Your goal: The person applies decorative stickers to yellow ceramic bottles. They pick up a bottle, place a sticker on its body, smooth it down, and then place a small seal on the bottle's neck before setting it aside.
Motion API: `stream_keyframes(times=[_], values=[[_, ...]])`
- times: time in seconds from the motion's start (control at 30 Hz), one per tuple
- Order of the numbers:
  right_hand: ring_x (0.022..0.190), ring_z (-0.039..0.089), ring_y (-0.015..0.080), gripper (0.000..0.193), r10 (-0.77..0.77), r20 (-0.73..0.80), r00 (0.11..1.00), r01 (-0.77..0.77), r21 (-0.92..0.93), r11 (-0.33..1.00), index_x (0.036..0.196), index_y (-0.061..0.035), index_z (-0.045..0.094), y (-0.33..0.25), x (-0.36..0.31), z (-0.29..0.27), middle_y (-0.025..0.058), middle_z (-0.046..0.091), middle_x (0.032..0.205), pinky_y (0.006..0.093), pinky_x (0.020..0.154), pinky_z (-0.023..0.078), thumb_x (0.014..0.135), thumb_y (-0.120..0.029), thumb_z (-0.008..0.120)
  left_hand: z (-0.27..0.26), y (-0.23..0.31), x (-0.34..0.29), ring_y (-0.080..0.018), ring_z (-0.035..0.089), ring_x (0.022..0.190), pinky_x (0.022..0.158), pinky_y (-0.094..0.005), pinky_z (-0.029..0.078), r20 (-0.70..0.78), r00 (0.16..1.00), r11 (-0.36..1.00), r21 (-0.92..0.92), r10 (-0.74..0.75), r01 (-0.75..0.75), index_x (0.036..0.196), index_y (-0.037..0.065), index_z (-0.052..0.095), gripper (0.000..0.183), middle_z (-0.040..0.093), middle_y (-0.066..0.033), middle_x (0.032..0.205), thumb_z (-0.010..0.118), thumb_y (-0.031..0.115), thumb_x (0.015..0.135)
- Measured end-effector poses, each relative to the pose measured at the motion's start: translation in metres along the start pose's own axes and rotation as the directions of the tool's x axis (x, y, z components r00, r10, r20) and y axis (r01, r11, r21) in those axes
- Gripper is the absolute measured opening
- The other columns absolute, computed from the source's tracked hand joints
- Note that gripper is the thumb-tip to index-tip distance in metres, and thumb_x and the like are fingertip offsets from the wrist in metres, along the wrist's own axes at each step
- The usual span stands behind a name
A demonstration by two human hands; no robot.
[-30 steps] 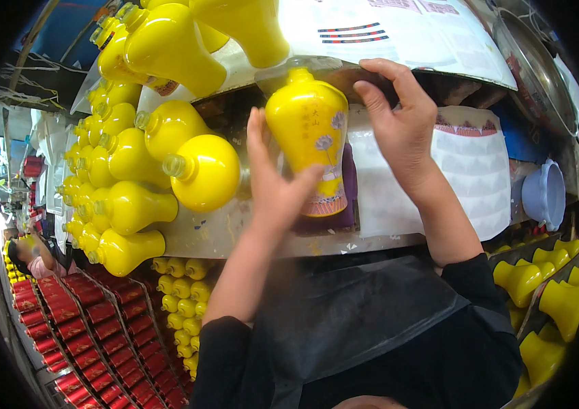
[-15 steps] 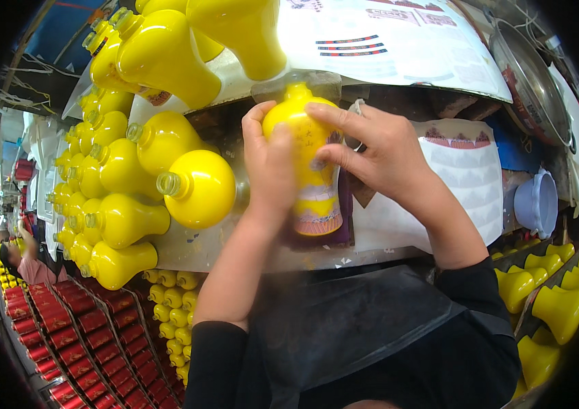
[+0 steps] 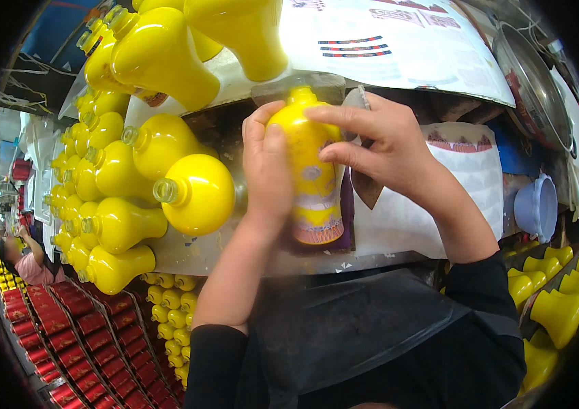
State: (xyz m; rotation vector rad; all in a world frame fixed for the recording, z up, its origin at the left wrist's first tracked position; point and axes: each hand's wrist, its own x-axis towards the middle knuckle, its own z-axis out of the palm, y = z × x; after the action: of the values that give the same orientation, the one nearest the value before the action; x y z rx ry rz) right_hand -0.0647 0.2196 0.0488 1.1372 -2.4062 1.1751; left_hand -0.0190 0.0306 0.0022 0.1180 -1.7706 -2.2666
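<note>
A glossy yellow bottle lies before me, neck away from me, with a pink and white patterned band near its base. My left hand is wrapped around its left side, thumb on top. My right hand touches the bottle's right side with thumb and forefinger. Tucked in that hand is a flat, dark, pointed piece, like a scraper blade; its other end shows above the knuckles and its middle is hidden. Purple cloth lies under the bottle.
Several plain yellow bottles stand crowded at the left. Printed decal sheets lie at the far side, another sheet at the right. A pale blue basin and metal pan are further right. Red boxes and a person appear lower left.
The bottle has rolled in my hands: the lettering seen before has turned away and a grey oval motif shows. My right hand has tilted, baring more of the pointed piece.
</note>
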Motion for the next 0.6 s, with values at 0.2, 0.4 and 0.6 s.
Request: stream_keyframes(times=[0.2, 0.4, 0.6], values=[[0.075, 0.067, 0.0271, 0.039, -0.057, 0.087, 0.995, 0.074, -0.206, 0.976, 0.124, -0.0224, 0.072, -0.003, 0.0, -0.004, 0.0098, 0.061, 0.088, 0.0364, 0.062, 0.055, 0.087, -0.032, 0.078, -0.002, 0.0, 0.009, -0.0226, 0.057, 0.111, 0.102, -0.0363, 0.045, 0.011, 0.994, 0.934, 0.341, 0.107, -0.104, 0.121, -0.001, 0.06, 0.035, 0.057, -0.0121, 0.117, 0.056, 0.027, 0.101], [0.078, 0.068, 0.0296, 0.044, -0.063, 0.107, 0.992, 0.086, -0.227, 0.97, 0.127, -0.0205, 0.07, 0.005, 0.0, -0.002, 0.011, 0.063, 0.092, 0.0367, 0.066, 0.056, 0.086, -0.034, 0.079, -0.001, -0.002, 0.009, -0.0261, 0.058, 0.109, 0.1, -0.0372, 0.045, 0.012, 0.994, 0.952, 0.288, 0.109, -0.108, 0.118, -0.001, 0.062, 0.033, 0.057, -0.0141, 0.115, 0.056, 0.027, 0.101], [0.091, 0.072, 0.0179, 0.04, 0.493, 0.141, 0.858, -0.513, 0.207, 0.833, 0.126, -0.0095, 0.07, -0.002, 0.017, -0.021, 0.0101, 0.071, 0.1, 0.0302, 0.078, 0.057, 0.095, -0.035, 0.071, 0.001, 0.002, 0.007, -0.0258, 0.057, 0.113, 0.103, -0.0367, 0.044, -0.004, 0.996, 0.964, 0.251, 0.09, -0.087, 0.119, 0.0, 0.063, 0.032, 0.057, -0.0145, 0.118, 0.051, 0.026, 0.105]])
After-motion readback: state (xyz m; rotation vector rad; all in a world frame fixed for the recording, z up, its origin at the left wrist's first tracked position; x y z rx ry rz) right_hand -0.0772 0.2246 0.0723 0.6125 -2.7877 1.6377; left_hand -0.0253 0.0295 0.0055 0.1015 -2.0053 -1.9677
